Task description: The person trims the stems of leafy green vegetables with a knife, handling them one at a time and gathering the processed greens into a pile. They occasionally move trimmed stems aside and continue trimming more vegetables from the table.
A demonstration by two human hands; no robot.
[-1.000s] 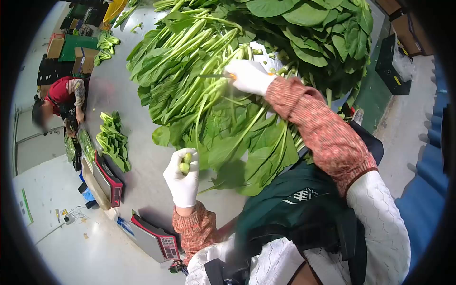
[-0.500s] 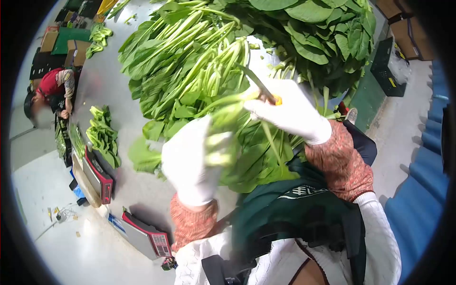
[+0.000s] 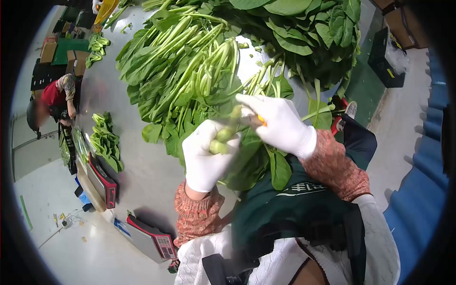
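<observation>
My left hand (image 3: 209,154), in a white glove, is closed around several pale green stalks of leafy greens (image 3: 220,146), whose cut ends face me. Close beside it, my right hand (image 3: 282,126), also gloved in white, grips a small knife (image 3: 261,120). Only a bit of the knife's orange handle shows clearly; its blade is blurred or hidden near the stalks. Under both hands lie broad green leaves (image 3: 249,161). A large heap of leafy greens (image 3: 166,66) with long stalks spreads just beyond my left hand, and a taller leafy pile (image 3: 308,33) rises beyond my right.
The metal table (image 3: 130,190) carries smaller bunches of greens (image 3: 104,137) at the left. Two red-edged scales (image 3: 152,237) stand along its near left side. A person in a red vest (image 3: 54,95) works at the far left. A black crate (image 3: 387,57) sits on the floor at right.
My right hand has come down and turned, so the knife blade no longer shows plainly. My left hand has shifted slightly right and nearer to it, still gripping stalks.
</observation>
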